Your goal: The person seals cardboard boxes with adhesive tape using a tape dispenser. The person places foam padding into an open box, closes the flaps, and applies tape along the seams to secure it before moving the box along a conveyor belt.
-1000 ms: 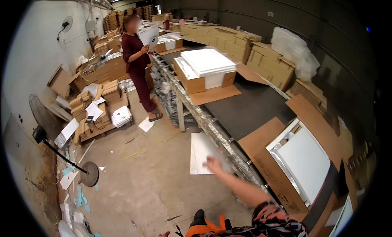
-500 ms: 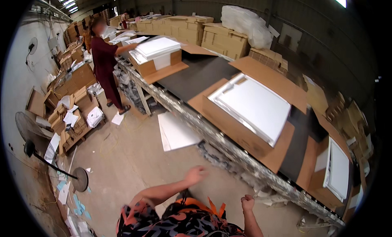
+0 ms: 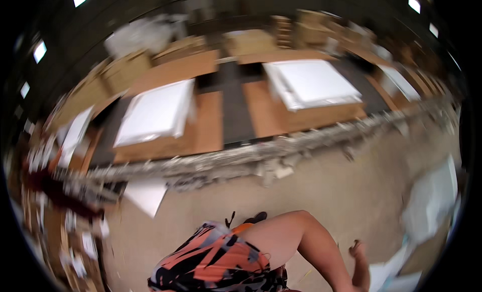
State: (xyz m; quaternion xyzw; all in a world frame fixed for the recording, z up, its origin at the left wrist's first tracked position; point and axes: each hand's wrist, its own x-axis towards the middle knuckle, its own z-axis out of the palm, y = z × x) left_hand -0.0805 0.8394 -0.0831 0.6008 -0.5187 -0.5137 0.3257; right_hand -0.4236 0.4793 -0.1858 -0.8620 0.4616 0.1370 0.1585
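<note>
My left arm bends across in front of me, its elbow raised at the lower middle. The forearm drops to the lower edge, where the left hand is out of sight. Beside that forearm, at the lower right, my right hand points upward over the floor. Its fingers are small and smeared, and I can make out nothing held in it. Both arms are well apart from the long work line. On its dark belt lie open brown cartons with flaps spread, packed with white flat panels in clear wrap.
The line's rough, wrapped front edge runs across the view. A white sheet lies on the floor below it. Wrapped pale sheets stand at right. Stacked cartons and a plastic bundle are behind. A blurred person is at far left.
My view has swung to the right, so the cartons and the person now appear farther left. My left arm has come across my body, and its hand has left the picture.
</note>
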